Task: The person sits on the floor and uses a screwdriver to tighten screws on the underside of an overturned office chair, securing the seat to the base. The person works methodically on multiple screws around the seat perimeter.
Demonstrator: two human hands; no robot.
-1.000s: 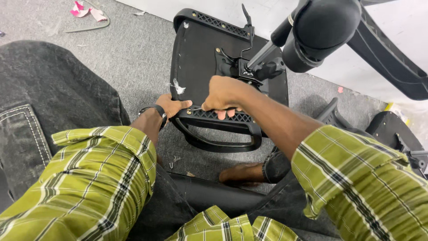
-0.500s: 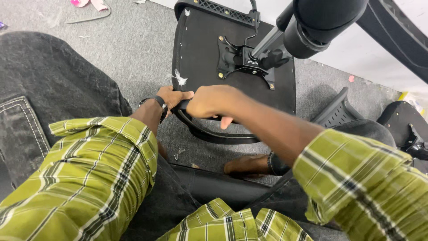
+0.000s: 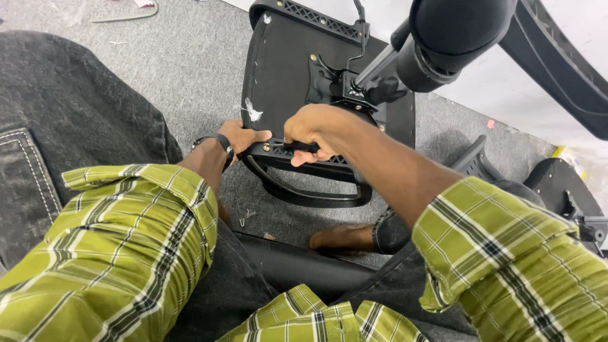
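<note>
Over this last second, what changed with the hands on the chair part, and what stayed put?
The right hand shifted slightly left along the near edge of the black seat base and stays closed around a thin dark tool, which cannot be identified. The view drifted a little, so the base sits higher in the frame. The left hand still braces the black armrest loop at its left corner. Nothing was let go.
</note>
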